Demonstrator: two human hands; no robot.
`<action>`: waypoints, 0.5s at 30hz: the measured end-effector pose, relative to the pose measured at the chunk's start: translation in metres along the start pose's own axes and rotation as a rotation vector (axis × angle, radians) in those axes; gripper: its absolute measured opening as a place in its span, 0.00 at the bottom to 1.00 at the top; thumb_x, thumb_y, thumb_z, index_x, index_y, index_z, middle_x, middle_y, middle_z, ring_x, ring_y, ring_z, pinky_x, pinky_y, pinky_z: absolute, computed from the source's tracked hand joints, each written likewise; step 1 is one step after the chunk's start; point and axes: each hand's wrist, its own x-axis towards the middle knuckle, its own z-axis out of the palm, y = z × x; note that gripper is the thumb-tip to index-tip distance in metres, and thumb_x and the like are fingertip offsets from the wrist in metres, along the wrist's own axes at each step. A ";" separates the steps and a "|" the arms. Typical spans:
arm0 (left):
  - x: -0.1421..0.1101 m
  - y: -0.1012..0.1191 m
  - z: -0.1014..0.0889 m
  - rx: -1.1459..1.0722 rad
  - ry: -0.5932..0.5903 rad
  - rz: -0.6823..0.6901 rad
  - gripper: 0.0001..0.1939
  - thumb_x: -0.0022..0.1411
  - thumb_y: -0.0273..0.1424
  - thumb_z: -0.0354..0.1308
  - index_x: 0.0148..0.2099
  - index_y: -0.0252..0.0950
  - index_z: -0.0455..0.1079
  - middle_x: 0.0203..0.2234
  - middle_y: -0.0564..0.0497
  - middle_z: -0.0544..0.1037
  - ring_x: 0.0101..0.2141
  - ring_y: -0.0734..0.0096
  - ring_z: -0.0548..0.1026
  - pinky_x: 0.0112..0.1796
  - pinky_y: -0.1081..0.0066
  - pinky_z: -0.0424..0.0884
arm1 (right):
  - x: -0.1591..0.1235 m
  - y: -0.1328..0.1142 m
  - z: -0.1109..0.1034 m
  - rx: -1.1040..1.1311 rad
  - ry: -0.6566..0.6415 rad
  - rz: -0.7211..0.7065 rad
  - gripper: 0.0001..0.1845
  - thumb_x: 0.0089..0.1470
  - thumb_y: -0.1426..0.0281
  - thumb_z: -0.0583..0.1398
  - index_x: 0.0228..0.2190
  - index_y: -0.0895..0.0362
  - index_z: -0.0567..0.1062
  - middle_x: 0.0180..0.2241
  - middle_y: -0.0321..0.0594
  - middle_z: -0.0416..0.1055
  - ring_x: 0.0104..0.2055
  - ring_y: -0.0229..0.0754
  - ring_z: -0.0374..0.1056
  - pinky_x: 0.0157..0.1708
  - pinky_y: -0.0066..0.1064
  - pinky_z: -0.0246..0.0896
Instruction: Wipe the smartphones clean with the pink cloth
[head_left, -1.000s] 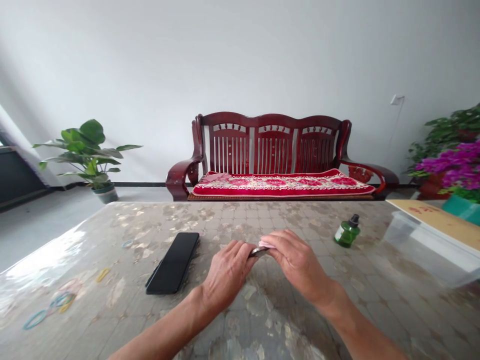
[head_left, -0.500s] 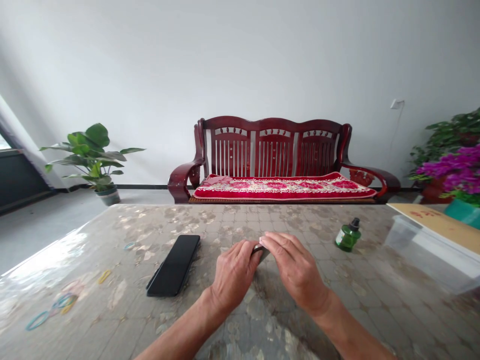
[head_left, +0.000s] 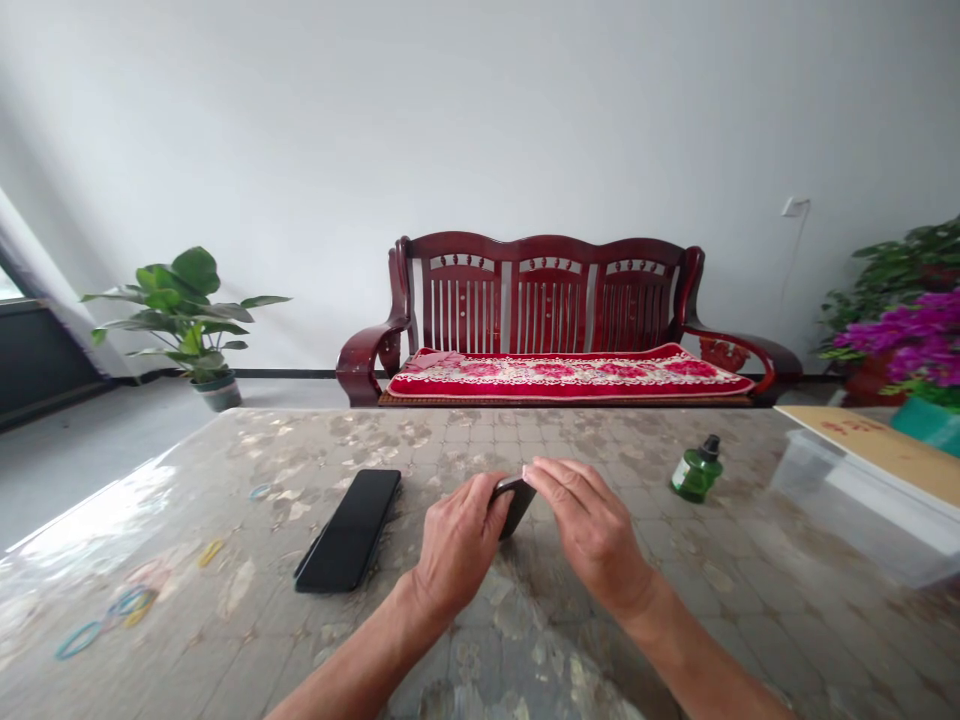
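Note:
My left hand [head_left: 459,540] is closed around one end of a dark, flat, slim object [head_left: 517,507], tilted up on edge above the table. It looks like a phone or a phone case; its far face is hidden. At the top corner of this object, my right hand [head_left: 592,530] has its fingertips bent together and touching the edge. Left of my hands a black phone [head_left: 349,530] lies screen up on the patterned tabletop [head_left: 480,640].
Several coloured rubber bands [head_left: 131,605] lie at the left. A green bottle [head_left: 697,470] with a black cap stands at the right, near a clear plastic box [head_left: 840,510]. Beyond the table are a wooden bench [head_left: 547,300] and a potted plant [head_left: 187,310].
My left hand has shifted slightly left and the dark flat object has turned, so more of its face shows between my hands. My right hand stays at its top edge.

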 end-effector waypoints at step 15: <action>0.000 0.002 -0.001 -0.001 -0.023 -0.042 0.10 0.72 0.33 0.46 0.44 0.39 0.68 0.29 0.53 0.79 0.29 0.69 0.78 0.31 0.74 0.69 | 0.003 0.001 0.002 0.058 0.041 0.070 0.23 0.64 0.80 0.51 0.55 0.51 0.72 0.50 0.42 0.76 0.53 0.45 0.70 0.54 0.42 0.69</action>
